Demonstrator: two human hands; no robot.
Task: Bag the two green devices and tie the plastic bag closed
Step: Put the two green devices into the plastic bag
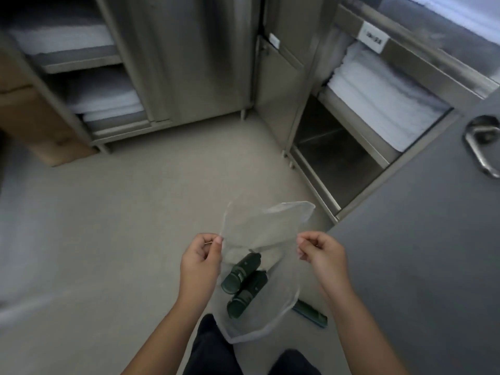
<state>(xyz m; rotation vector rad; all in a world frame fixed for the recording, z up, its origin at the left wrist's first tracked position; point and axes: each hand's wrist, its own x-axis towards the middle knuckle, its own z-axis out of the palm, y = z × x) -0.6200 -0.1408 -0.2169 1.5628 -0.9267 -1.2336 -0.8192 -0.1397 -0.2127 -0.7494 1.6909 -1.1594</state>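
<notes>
A clear plastic bag (pixel 263 228) hangs open between my hands, above the floor. My left hand (pixel 200 262) pinches the bag's left rim between thumb and fingers. At the right rim, my right hand (pixel 322 257) pinches the plastic the same way. Inside the bag lie two dark green devices side by side, one (pixel 240 273) nearer my left hand and the other (pixel 247 295) lower, both seen through the plastic. The bag's mouth is spread wide and untied.
A third dark green object (pixel 309 313) lies on the grey floor (pixel 121 226) right of the bag. Steel shelving with folded white linen stands at the left (pixel 89 104) and right (pixel 378 104). A grey door with a lever handle (pixel 480 147) is at the right.
</notes>
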